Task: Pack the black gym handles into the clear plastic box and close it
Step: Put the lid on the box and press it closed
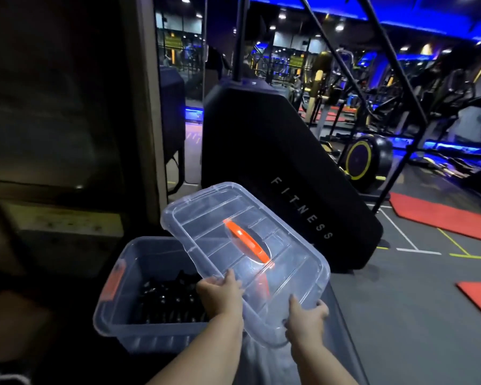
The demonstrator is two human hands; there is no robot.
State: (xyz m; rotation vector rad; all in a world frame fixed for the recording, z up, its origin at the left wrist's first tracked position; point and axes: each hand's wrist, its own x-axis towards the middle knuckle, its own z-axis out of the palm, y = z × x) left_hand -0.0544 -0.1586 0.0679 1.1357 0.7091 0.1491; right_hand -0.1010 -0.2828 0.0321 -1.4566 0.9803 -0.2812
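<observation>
A clear plastic box (114,323) stands on the floor at lower left, with an orange latch (114,283) on its left end. Black gym handles (167,301) lie heaped inside it. Above and to the right of the box I hold its clear lid (220,215), tilted, with an orange carry handle (246,241) in the middle. My left hand (220,294) grips the lid's near edge on the left. My right hand (306,320) grips the near right corner, fingers curled under the rim. The lid covers the box's right side.
A big black machine housing marked FITNESS (278,173) stands right behind the box. A dark wall and shelf (53,134) fill the left. Red mats (442,220) and grey marked floor (400,301) lie to the right, with exercise machines (370,159) further back.
</observation>
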